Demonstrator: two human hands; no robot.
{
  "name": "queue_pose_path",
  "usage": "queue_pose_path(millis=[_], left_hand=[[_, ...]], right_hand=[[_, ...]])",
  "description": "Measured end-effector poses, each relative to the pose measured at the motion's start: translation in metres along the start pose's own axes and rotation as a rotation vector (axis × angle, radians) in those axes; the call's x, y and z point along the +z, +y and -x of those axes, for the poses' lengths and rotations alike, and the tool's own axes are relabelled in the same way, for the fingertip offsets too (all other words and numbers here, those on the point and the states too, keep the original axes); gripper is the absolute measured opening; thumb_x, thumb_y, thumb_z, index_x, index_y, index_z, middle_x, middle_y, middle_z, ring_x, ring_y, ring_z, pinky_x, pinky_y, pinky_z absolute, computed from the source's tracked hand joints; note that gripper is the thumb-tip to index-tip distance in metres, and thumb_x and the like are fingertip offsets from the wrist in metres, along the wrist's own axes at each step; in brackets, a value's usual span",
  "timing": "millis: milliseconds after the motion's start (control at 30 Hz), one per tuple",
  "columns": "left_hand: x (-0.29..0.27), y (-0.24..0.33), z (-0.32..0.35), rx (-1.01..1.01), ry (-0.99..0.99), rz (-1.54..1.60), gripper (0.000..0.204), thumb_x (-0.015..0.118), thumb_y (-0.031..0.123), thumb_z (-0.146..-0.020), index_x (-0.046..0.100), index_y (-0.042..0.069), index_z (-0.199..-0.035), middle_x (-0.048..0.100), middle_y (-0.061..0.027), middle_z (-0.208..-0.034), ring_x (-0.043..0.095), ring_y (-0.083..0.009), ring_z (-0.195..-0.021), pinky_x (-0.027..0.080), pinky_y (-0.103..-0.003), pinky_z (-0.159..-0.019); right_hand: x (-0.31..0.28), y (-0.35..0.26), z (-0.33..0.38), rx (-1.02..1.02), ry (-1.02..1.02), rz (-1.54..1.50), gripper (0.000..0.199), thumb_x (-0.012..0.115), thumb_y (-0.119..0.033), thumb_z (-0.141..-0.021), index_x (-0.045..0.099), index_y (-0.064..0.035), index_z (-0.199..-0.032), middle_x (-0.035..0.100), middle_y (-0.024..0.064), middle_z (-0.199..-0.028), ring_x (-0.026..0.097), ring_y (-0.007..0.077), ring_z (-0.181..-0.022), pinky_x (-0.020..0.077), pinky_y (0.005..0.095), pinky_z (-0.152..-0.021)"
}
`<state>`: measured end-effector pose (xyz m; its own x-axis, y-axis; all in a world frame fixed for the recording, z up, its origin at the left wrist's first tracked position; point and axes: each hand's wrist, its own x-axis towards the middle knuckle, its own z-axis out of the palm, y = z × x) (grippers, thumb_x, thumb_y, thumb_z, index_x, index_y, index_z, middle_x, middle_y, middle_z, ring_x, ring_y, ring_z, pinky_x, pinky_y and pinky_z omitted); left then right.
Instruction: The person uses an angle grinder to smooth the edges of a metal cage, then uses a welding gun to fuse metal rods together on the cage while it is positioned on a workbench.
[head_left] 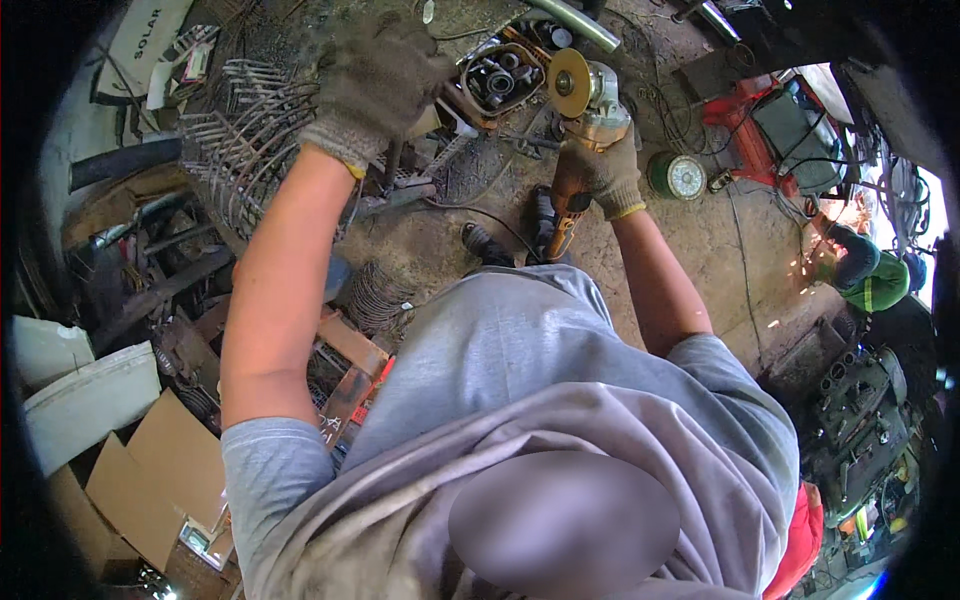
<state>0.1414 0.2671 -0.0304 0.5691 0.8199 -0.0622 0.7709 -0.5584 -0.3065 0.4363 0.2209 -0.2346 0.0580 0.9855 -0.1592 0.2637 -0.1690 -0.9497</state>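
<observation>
My right hand, in a grey knitted work glove, is closed around the orange body of an angle grinder. The grinder stands upright in my grip, its yellowish disc at the far end and its handle pointing toward my feet. My left hand, in the same kind of glove, is stretched out to the far left. Its fingers are smeared and partly hidden, so whether it grips anything is unclear. Just left of it and below lies a pile of bent metal rods.
A bin of round metal parts sits between my hands. Right of the grinder are a green-rimmed spool and a red metal stand. Cables run across the floor. Sparks fly near another person at right. Cardboard lies lower left.
</observation>
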Motion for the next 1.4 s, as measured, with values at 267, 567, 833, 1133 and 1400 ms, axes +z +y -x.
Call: queue_pose_path(millis=[267,567,833,1133,1400], left_hand=[[-0.003,-0.014,-0.017,0.049,0.162,0.185,0.037,0.062,0.029,-0.092,0.065,0.035,-0.128,0.067,-0.0092,-0.118,0.068,-0.029,-0.099,0.055,-0.044,-0.084],[0.002,0.001,0.001,0.034,0.144,0.045,0.029,0.064,0.017,-0.086,0.07,0.023,-0.114,0.072,-0.0063,-0.105,0.068,-0.0299,-0.101,0.056,-0.042,-0.086],[0.034,0.012,0.009,-0.1,-0.024,0.224,0.032,0.066,0.019,-0.084,0.069,0.018,-0.116,0.07,-0.0133,-0.104,0.064,-0.036,-0.105,0.048,-0.049,-0.094],[0.046,0.016,0.001,-0.184,0.183,0.438,0.03,0.063,0.031,-0.09,0.07,0.019,-0.116,0.069,-0.0157,-0.1,0.067,-0.0378,-0.091,0.053,-0.048,-0.081],[0.058,0.022,0.003,-0.211,0.313,0.386,0.028,0.063,0.036,-0.091,0.073,0.02,-0.111,0.071,-0.0112,-0.099,0.067,-0.0344,-0.093,0.053,-0.047,-0.081]], right_hand=[[-0.01,0.001,0.003,-0.008,0.023,-0.047,0.091,0.092,-0.033,-0.065,0.043,-0.0007,-0.134,0.061,0.0142,-0.127,0.062,0.0253,-0.116,0.0492,0.036,-0.099],[-0.011,-0.008,0.001,0.008,0.014,0.068,0.087,0.09,-0.036,-0.068,0.044,-0.0008,-0.133,0.062,0.0148,-0.127,0.062,0.0252,-0.116,0.0491,0.0359,-0.099],[-0.003,-0.008,0.0,-0.055,0.001,0.069,0.088,0.091,-0.035,-0.066,0.043,-0.0001,-0.132,0.063,0.0144,-0.125,0.063,0.0247,-0.114,0.0499,0.0353,-0.097],[0.017,-0.016,0.007,-0.083,-0.128,-0.244,0.082,0.089,-0.031,-0.069,0.043,0.0021,-0.128,0.063,0.0132,-0.122,0.063,0.0231,-0.11,0.0506,0.0347,-0.095],[0.018,-0.014,0.012,-0.108,-0.123,-0.108,0.084,0.089,-0.031,-0.07,0.041,0.0037,-0.13,0.062,0.015,-0.122,0.063,0.0242,-0.111,0.0504,0.0347,-0.096]])
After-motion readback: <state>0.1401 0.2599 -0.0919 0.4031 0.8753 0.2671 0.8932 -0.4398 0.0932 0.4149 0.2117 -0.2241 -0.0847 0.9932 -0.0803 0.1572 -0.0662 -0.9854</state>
